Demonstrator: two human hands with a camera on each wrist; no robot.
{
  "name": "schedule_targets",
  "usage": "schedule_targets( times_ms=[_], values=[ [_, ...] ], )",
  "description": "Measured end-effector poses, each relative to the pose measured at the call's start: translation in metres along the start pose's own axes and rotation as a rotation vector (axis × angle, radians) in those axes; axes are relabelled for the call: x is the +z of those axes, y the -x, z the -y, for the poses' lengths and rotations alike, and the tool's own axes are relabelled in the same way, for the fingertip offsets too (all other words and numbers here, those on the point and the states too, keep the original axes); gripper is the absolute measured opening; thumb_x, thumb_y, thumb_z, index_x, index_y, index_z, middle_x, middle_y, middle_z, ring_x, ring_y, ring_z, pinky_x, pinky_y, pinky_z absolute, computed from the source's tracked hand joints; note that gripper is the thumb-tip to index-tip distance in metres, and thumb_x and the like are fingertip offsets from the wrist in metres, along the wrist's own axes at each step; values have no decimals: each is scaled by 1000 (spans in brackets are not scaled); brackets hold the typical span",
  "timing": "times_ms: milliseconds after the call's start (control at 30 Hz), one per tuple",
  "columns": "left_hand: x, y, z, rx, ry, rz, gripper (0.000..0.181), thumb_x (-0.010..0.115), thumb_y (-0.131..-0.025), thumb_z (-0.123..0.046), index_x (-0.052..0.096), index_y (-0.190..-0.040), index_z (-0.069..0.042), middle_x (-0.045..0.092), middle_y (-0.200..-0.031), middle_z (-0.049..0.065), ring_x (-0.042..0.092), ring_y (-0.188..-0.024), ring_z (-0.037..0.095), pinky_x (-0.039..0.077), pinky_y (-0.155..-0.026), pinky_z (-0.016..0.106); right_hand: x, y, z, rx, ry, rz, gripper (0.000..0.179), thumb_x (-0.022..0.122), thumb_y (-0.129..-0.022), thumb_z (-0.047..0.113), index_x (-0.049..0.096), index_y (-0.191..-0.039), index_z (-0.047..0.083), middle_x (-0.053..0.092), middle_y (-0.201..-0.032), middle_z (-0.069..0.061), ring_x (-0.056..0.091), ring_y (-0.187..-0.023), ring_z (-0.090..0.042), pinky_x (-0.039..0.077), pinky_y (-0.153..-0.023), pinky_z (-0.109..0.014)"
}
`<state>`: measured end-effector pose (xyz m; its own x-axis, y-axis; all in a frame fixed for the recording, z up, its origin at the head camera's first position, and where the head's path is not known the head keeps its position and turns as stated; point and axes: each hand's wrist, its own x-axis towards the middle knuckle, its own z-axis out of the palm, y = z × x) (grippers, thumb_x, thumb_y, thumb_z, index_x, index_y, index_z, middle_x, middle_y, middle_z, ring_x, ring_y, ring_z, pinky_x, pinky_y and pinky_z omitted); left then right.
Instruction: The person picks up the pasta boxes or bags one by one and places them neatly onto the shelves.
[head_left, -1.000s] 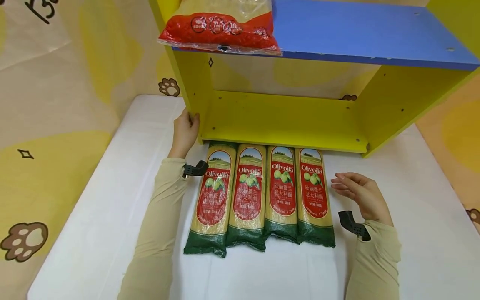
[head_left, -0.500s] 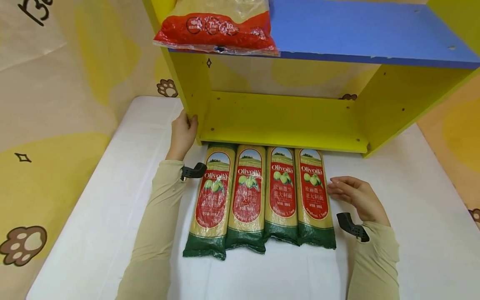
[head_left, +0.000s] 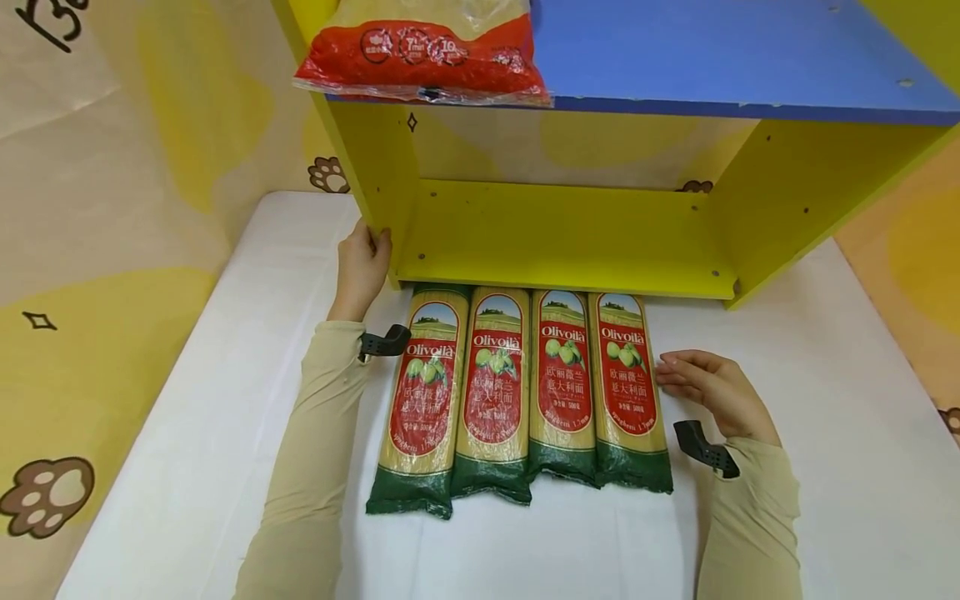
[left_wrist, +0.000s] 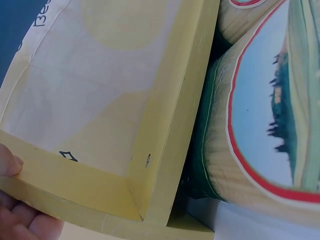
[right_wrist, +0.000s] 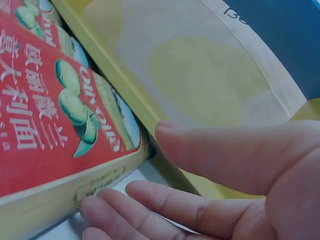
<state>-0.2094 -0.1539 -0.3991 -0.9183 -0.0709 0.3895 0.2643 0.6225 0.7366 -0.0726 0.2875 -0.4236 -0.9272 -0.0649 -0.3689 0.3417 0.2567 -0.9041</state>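
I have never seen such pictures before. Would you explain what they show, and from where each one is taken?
There is no machine, only a person's left hand and right hand. The wide picture is taken from the head; the close ones, from each wrist. Four spaghetti packets lie side by side on the white table, before a yellow and blue shelf with a partly red bag. The left hand grips the shelf's side panel. The right hand holds nothing; it is beside the rightmost packet, perhaps touching.
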Motion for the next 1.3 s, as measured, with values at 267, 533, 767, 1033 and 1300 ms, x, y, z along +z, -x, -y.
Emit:
schedule_targets(
  times_ms=[267,533,767,1033,1300],
  values=[
    [0,0,0,6,-5,-4,24,49,-96,-6,55,-107,15,58,-73,25,54,-60,32,32,-51,18,2,-2,-1,34,78,-13,54,53,-97,28,44,-124,-18,66,-92,3,63,-82,-4,50,-76,-20],
    [2,-1,0,-3,1,12,26,48,-97,-7,54,-110,15,59,-77,26,53,-62,30,33,-53,19,6,0,2,47,147,-1,50,56,-96,23,48,-118,-21,66,-92,-4,63,-78,-5,51,-73,-22],
    [1,0,0,15,-5,1,24,48,-96,-6,55,-107,15,53,-67,20,46,-56,25,31,-50,21,10,-2,7,106,218,56,52,57,-94,30,54,-113,-18,66,-87,-5,62,-74,-11,51,-70,-24],
    [0,1,0,14,-4,-6,25,49,-96,-6,55,-107,15,55,-69,21,47,-56,26,30,-50,20,18,-1,10,51,226,160,37,62,-90,20,44,-104,-10,60,-78,-3,59,-68,-11,49,-65,-26],
    [0,0,0,6,-4,2,26,49,-96,-6,55,-109,15,55,-70,22,48,-57,27,31,-50,19,22,-1,12,135,95,170,48,60,-91,18,37,-116,-16,63,-84,-5,64,-71,-12,53,-68,-26]
  ],
)
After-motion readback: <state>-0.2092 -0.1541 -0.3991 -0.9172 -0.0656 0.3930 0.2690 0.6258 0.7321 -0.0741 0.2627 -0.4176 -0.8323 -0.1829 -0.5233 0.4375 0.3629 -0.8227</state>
